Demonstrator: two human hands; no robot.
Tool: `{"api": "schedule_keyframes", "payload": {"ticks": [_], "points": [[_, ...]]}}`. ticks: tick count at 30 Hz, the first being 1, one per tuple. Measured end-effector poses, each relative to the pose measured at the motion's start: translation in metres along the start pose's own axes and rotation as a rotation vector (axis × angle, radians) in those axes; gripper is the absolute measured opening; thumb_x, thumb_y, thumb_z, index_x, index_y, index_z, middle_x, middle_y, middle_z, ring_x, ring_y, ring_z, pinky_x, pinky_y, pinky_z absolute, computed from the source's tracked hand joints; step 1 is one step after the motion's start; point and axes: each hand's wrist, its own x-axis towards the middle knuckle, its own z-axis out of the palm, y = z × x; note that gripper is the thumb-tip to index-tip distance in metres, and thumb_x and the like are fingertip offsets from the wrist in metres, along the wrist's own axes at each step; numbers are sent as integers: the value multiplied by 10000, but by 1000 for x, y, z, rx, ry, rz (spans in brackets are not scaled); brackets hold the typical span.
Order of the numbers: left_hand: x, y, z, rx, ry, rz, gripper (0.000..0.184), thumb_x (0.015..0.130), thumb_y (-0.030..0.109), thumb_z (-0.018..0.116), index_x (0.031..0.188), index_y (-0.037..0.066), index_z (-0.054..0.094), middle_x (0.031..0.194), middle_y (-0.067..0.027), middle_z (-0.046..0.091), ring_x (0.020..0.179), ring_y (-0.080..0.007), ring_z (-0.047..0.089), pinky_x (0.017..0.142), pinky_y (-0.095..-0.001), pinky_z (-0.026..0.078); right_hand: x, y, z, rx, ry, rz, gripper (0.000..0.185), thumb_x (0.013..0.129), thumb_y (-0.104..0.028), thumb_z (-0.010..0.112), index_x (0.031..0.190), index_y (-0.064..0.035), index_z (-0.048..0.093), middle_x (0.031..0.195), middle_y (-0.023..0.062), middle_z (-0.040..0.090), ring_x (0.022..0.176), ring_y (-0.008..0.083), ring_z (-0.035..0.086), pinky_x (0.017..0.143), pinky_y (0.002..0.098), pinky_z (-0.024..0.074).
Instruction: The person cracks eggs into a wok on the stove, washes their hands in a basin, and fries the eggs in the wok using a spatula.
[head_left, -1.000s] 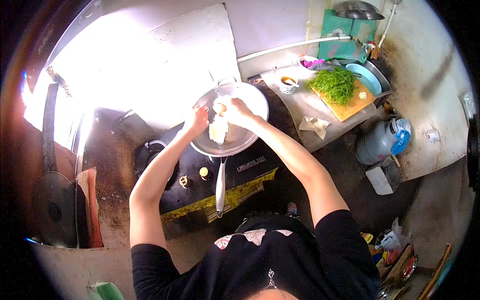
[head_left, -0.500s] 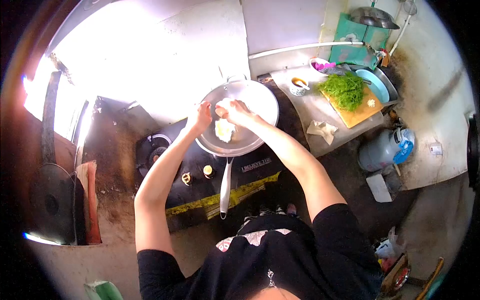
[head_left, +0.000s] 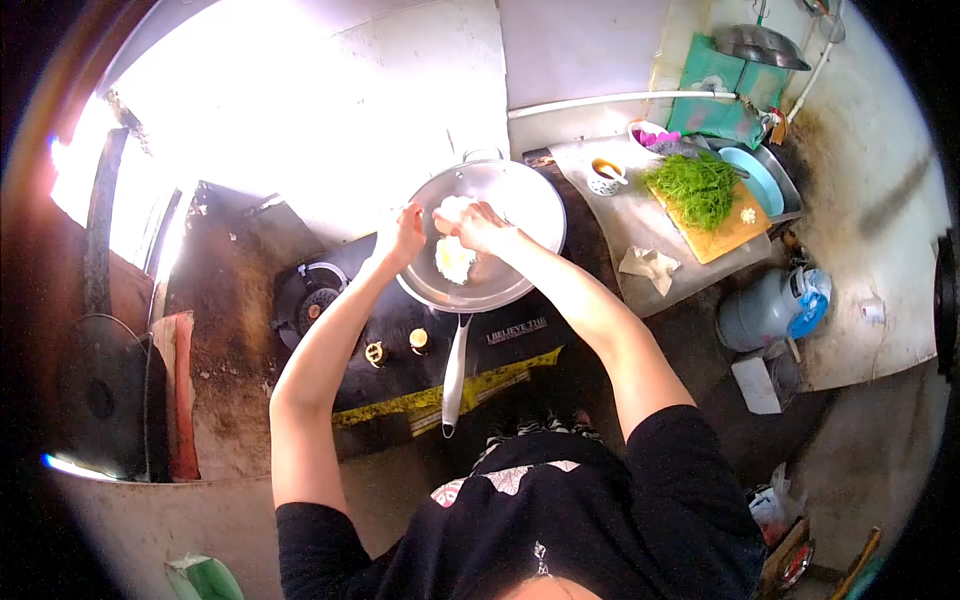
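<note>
A steel frying pan (head_left: 510,200) sits on the black gas stove (head_left: 480,350), its handle pointing toward me. In the pan lies a pale white and yellow food mass (head_left: 455,260), which looks like egg. Over the pan's left rim is my left hand (head_left: 404,235), its fingers pinched together; what they hold is too small to tell. My right hand (head_left: 472,224) is over the middle of the pan, just above the food, its fingers curled round something pale that I cannot make out.
On the right counter stand a cutting board (head_left: 735,238) with green herbs (head_left: 695,190), a cup (head_left: 606,177) of brown liquid with a spoon, and a crumpled cloth (head_left: 650,266). A gas cylinder (head_left: 755,315) is below. A dark pan (head_left: 100,400) stands at the left.
The view has shifted, so the pan and counter appear farther right and slightly lower. Both hands remain above the pan, with my right hand's fingers curled closer together than at first.
</note>
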Motion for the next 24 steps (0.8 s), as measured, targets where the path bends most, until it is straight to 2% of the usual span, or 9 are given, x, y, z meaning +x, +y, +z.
{"api": "schedule_keyframes", "payload": {"ticks": [5,7,9,12,14,17,19,22,24], "points": [[-7,0,-2,-25,54,43,166,752,20,516,909,11,570,774,-192,608,756,-334,587,686,-418,457,-3,3,-1,67,73,-30,179,732,-56,558,905,-90,592,854,139,574,825,313,596,709,412,484],[-9,4,-7,-114,7,-64,167,754,11,509,912,13,565,772,-177,605,742,-308,586,667,-394,459,-4,-7,-12,212,39,246,257,735,-43,590,990,-76,606,927,157,612,904,293,599,762,362,485],[-5,2,-3,-207,-42,-156,169,756,3,501,914,16,560,770,-163,603,729,-282,585,648,-370,460,-8,1,-4,334,100,319,297,723,-30,602,1016,-77,608,932,126,632,858,250,622,755,333,494],[-3,-5,-8,-366,-65,-185,207,756,-5,547,962,20,543,815,-110,616,721,-187,574,632,-310,460,-8,8,10,670,144,442,262,748,-60,624,1010,-59,610,915,93,634,799,203,634,707,317,513],[-2,10,-32,-500,-107,-203,228,747,-12,562,972,25,545,849,-93,619,746,-173,578,645,-303,469,-9,9,11,1099,115,569,239,802,-105,622,1025,-24,594,898,81,626,773,175,635,683,311,530],[-3,22,-45,-744,-138,-216,271,740,-18,585,1003,33,550,927,-68,618,820,-157,581,691,-289,480,-16,4,1,1394,67,625,254,857,-132,574,1073,1,558,932,98,617,826,191,633,707,318,540],[-3,34,-50,-856,-130,-200,292,741,-18,595,1025,36,553,972,-60,614,868,-155,581,724,-283,483,-22,-2,-9,1572,17,518,294,878,-134,538,1136,4,518,982,96,605,872,200,627,741,337,541],[-10,74,-65,-945,-189,-293,396,753,21,605,1142,53,539,1094,-68,581,1024,-152,521,912,-296,389,-37,-18,-30,1724,28,408,352,909,-184,492,1211,-6,466,1057,101,586,979,233,596,814,353,515],[-14,92,-57,-992,-198,-259,404,748,-1,609,1143,52,539,1092,-58,584,1013,-143,529,899,-296,401,-55,-28,-53,1820,74,379,372,936,-209,436,1253,-14,423,1115,108,562,1034,244,572,853,372,497]]}}
